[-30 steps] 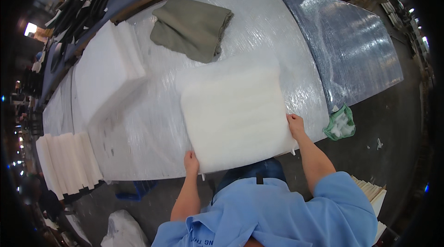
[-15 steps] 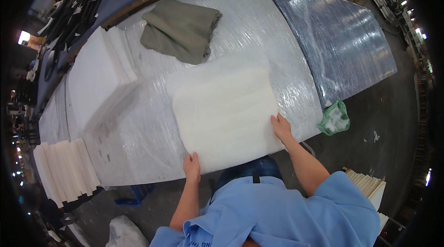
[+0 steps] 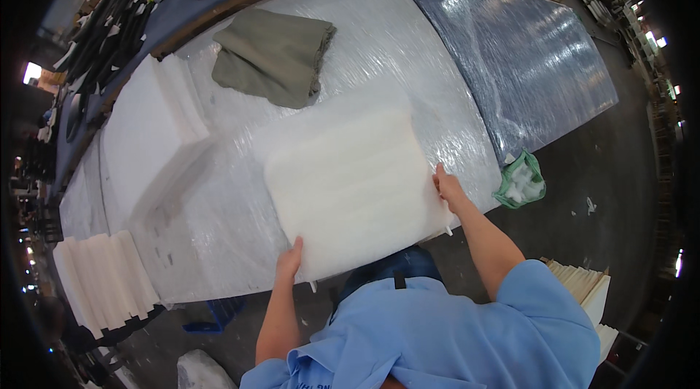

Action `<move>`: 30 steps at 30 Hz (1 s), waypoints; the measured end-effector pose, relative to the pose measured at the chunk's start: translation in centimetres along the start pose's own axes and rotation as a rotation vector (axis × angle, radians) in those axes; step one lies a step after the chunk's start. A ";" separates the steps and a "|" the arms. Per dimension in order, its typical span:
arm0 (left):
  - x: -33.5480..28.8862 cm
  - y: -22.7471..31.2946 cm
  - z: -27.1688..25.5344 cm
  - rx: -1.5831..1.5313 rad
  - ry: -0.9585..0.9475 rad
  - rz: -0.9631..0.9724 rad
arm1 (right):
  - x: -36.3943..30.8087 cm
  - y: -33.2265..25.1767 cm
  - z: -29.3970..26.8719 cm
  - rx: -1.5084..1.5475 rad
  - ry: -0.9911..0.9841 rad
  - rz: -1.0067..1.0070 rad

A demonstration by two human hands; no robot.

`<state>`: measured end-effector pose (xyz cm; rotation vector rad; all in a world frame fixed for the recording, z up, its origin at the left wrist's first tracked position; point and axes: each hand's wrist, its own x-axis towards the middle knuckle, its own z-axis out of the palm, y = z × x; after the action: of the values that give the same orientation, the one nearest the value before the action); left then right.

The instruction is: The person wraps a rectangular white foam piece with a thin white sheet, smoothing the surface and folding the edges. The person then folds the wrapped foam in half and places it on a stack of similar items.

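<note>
White, squarish padding (image 3: 354,188) lies between our left hand (image 3: 288,263) at its near-left corner and our right hand (image 3: 449,191) at its right edge. Whether either grips, we cannot tell.

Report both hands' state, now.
Left hand: at the white pad's left edge, near its lower corner; whether it grips cannot be told.
Right hand: at the pad's right edge; grip cannot be told either.
</note>
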<state>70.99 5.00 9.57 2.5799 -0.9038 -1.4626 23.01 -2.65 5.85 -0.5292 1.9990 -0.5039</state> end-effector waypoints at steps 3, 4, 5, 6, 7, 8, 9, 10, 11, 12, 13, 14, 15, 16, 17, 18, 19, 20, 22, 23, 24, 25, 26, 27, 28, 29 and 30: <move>0.6 -1.7 -2.0 0.102 0.189 0.187 | -1.5 -2.9 -0.8 0.145 -0.020 -0.134; 0.5 -1.6 -1.8 -0.041 0.172 0.232 | -2.0 -3.3 -0.4 0.221 -0.003 -0.177; 0.3 -1.0 -1.2 -0.186 0.146 0.280 | -2.0 -3.6 -0.4 0.146 -0.064 -0.151; 0.3 -0.3 -0.6 -0.332 0.120 0.324 | -2.3 -3.5 0.4 0.065 -0.054 -0.145; 0.4 0.5 -0.1 -0.222 0.152 0.308 | -2.4 -3.5 1.6 -0.018 -0.051 -0.145; 0.8 1.0 0.6 -0.114 0.178 0.292 | -2.3 -3.1 2.3 -0.102 -0.043 -0.143; 1.0 1.2 1.1 -0.004 0.205 0.275 | -1.9 -3.0 2.7 0.004 -0.035 -0.059; 1.4 1.3 1.1 -0.041 0.185 0.251 | -1.4 -2.8 2.9 0.019 -0.045 -0.054; 1.8 1.3 0.7 -0.079 0.167 0.227 | -1.1 -2.6 3.1 0.034 -0.056 -0.051; 2.1 1.2 0.4 -0.117 0.149 0.204 | -0.8 -2.4 3.2 0.049 -0.068 -0.048; 2.1 1.3 0.4 -0.163 0.115 0.194 | -0.5 -1.9 3.2 0.019 -0.078 -0.044; 2.1 1.4 0.4 -0.210 0.079 0.183 | -0.3 -1.4 3.1 -0.010 -0.086 -0.040; 2.0 1.6 0.4 -0.258 0.042 0.174 | -0.1 -1.0 2.6 -0.039 -0.093 -0.037; 2.3 1.5 0.2 -0.304 0.005 0.176 | -0.1 -1.8 1.9 -0.079 -0.080 -0.028; 2.3 0.9 0.0 -0.328 -0.030 0.170 | -0.3 -2.0 0.9 -0.106 -0.078 -0.001; 2.3 0.4 -0.3 -0.353 -0.066 0.165 | -0.5 -2.3 0.0 -0.134 -0.072 0.026; 1.8 -0.6 -1.3 -0.269 0.004 0.207 | -1.1 -2.2 -0.2 -0.136 -0.080 -0.036; 1.1 -2.3 -2.7 -0.204 0.076 0.242 | -2.4 -3.3 -0.8 -0.156 -0.089 -0.111; 0.0 -3.7 -3.2 -0.223 0.110 0.248 | -3.9 -3.6 -2.4 -0.162 -0.039 -0.222; -0.6 -4.4 -3.0 -0.306 0.092 0.196 | -4.5 -3.0 -3.2 -0.157 -0.007 -0.257; -1.0 -5.0 -2.6 -0.388 0.077 0.142 | -5.1 -2.3 -3.6 -0.151 0.023 -0.291; -1.9 -5.3 -1.4 -0.359 0.031 0.138 | -5.8 -1.0 -3.2 -0.188 -0.038 -0.200; -2.6 -5.3 0.5 -0.336 -0.014 0.141 | -6.2 0.3 -2.4 -0.224 -0.096 -0.116; -3.0 -5.2 1.8 -0.312 -0.058 0.143 | -6.5 1.4 -1.7 -0.258 -0.154 -0.031; -2.9 -5.1 2.3 -0.259 -0.008 0.184 | -6.8 1.9 -1.0 -0.274 -0.139 -0.051; -2.7 -5.2 2.8 -0.205 0.044 0.217 | -7.2 2.5 -0.2 -0.291 -0.129 -0.068; -2.6 -5.4 3.1 -0.149 0.096 0.250 | -7.4 2.8 0.5 -0.309 -0.120 -0.085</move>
<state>70.03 11.56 8.18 2.3121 -1.0184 -1.2760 26.20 3.70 9.32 -0.8180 1.9546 -0.2079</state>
